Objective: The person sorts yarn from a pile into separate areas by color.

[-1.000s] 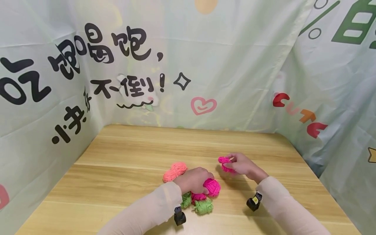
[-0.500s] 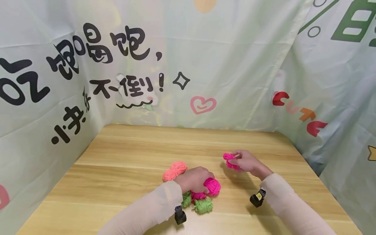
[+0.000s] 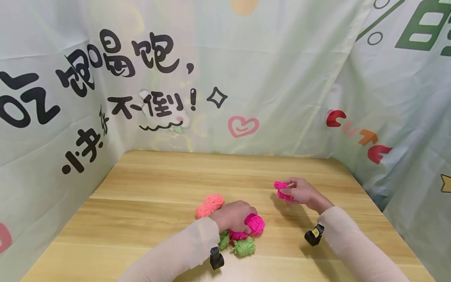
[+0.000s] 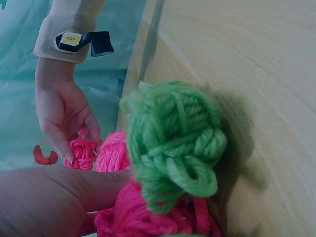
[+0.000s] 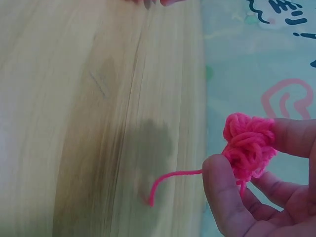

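Observation:
My left hand [image 3: 235, 215] lies over a pile of yarn and grips a bright pink yarn ball [image 3: 256, 225] at the pile's right side. A second pink bundle [image 4: 148, 217] sits beside the thumb, nearer the wrist, under a green yarn bundle [image 4: 173, 143] in the left wrist view. Off to the right, my right hand [image 3: 303, 192] pinches a small pink yarn bundle [image 5: 248, 145] between thumb and fingers, above the table. A loose tail of pink yarn [image 5: 173, 174] sticks out from that bundle.
A coral yarn skein [image 3: 210, 206] lies behind my left wrist. Green yarn [image 3: 244, 247] lies at the pile's front. The wooden table [image 3: 141, 219] is bounded by printed cloth hangings [image 3: 282, 78] at the back and sides.
My right hand has moved to the right and slightly toward the back with the small pink yarn bundle. The left hand and the pile have stayed put.

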`<state>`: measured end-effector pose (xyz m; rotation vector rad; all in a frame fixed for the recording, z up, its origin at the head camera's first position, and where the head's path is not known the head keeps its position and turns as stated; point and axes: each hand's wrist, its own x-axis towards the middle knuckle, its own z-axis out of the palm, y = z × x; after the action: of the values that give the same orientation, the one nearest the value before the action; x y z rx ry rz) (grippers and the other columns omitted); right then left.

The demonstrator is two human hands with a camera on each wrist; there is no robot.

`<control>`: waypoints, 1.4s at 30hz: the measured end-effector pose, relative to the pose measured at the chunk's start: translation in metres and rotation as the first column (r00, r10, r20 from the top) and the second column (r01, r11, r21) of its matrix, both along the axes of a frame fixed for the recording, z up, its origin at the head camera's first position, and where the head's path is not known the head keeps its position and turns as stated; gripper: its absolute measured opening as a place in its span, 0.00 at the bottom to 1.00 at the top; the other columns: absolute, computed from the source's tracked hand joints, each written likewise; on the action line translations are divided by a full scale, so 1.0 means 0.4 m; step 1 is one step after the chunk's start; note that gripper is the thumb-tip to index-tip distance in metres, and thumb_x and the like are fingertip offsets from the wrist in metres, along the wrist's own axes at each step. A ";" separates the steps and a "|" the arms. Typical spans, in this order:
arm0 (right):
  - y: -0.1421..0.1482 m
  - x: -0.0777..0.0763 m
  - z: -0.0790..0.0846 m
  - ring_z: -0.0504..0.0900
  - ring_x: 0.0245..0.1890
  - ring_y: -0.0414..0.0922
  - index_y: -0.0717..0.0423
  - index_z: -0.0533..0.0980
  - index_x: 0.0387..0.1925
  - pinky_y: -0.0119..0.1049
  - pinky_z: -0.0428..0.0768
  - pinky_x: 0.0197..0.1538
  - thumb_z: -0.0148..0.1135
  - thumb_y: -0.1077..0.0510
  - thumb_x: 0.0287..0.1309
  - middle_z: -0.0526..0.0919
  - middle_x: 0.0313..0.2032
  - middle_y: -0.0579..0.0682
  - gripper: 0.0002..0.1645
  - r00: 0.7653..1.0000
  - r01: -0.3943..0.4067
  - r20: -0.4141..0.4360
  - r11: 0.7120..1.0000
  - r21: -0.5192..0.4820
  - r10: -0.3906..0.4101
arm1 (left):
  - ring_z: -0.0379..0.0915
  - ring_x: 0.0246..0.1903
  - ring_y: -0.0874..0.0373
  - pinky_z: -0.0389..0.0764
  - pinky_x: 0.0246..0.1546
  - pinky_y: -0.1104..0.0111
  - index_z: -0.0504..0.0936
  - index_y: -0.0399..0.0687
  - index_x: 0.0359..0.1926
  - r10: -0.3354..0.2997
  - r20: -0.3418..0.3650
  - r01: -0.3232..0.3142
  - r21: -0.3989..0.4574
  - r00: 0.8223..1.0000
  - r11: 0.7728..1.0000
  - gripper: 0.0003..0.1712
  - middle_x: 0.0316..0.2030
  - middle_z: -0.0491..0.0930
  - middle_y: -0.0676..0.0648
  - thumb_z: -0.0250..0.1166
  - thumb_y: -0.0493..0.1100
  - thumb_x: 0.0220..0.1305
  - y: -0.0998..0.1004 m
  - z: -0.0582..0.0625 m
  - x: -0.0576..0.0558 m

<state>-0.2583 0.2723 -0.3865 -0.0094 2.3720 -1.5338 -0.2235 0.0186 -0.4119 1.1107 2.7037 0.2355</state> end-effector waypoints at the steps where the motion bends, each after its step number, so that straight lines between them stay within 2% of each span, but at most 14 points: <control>1: 0.003 0.000 0.000 0.82 0.36 0.51 0.73 0.66 0.56 0.46 0.83 0.41 0.58 0.64 0.66 0.75 0.42 0.62 0.22 1.000 -0.001 -0.001 1.000 0.001 0.001 | 0.74 0.49 0.61 0.74 0.47 0.72 0.80 0.54 0.55 0.000 0.000 0.000 0.002 1.000 1.000 0.27 0.45 0.80 0.56 0.75 0.50 0.53 0.000 -0.001 0.000; 8: 0.020 0.002 0.012 0.83 0.35 0.54 0.74 0.64 0.57 0.45 0.83 0.40 0.57 0.64 0.66 0.74 0.44 0.64 0.24 1.000 0.019 -0.011 1.000 0.005 -0.019 | 0.73 0.48 0.62 0.74 0.46 0.73 0.80 0.54 0.54 0.001 -0.009 -0.001 0.006 1.000 1.000 0.27 0.44 0.79 0.56 0.76 0.51 0.53 0.003 -0.004 -0.003; 17: 0.043 0.003 0.001 0.81 0.37 0.52 0.73 0.65 0.57 0.43 0.83 0.39 0.59 0.61 0.66 0.74 0.43 0.62 0.24 1.000 0.022 -0.015 0.998 0.058 -0.021 | 0.73 0.50 0.61 0.75 0.45 0.71 0.80 0.54 0.55 0.030 0.041 -0.031 0.016 0.999 0.999 0.27 0.45 0.79 0.57 0.76 0.50 0.53 -0.005 -0.009 0.016; 26: 0.076 -0.005 0.005 0.80 0.39 0.49 0.74 0.65 0.56 0.44 0.83 0.42 0.57 0.62 0.67 0.75 0.43 0.62 0.23 0.999 0.036 -0.028 0.997 0.068 -0.034 | 0.73 0.48 0.62 0.75 0.45 0.72 0.81 0.54 0.54 0.020 0.024 -0.020 0.019 1.000 1.000 0.28 0.45 0.80 0.57 0.77 0.50 0.51 0.004 -0.006 0.005; 33: 0.097 -0.010 0.010 0.79 0.35 0.45 0.74 0.64 0.56 0.42 0.83 0.40 0.57 0.62 0.66 0.75 0.42 0.60 0.23 0.997 0.073 -0.034 0.994 0.081 -0.070 | 0.74 0.47 0.62 0.75 0.44 0.73 0.80 0.54 0.54 0.016 0.015 -0.016 0.017 1.000 1.000 0.29 0.44 0.79 0.57 0.77 0.51 0.51 0.012 0.000 0.001; 42: 0.112 -0.017 -0.007 0.81 0.36 0.45 0.74 0.63 0.57 0.42 0.83 0.40 0.58 0.62 0.66 0.77 0.41 0.59 0.24 0.996 0.092 -0.016 0.994 0.055 -0.091 | 0.73 0.49 0.62 0.75 0.46 0.72 0.80 0.54 0.55 0.021 0.020 -0.022 0.020 1.000 1.000 0.30 0.46 0.79 0.57 0.78 0.51 0.49 0.006 -0.012 -0.001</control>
<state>-0.2651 0.3173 -0.3892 0.1031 2.4560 -1.5117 -0.2238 0.0209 -0.4167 1.0793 2.7025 0.2760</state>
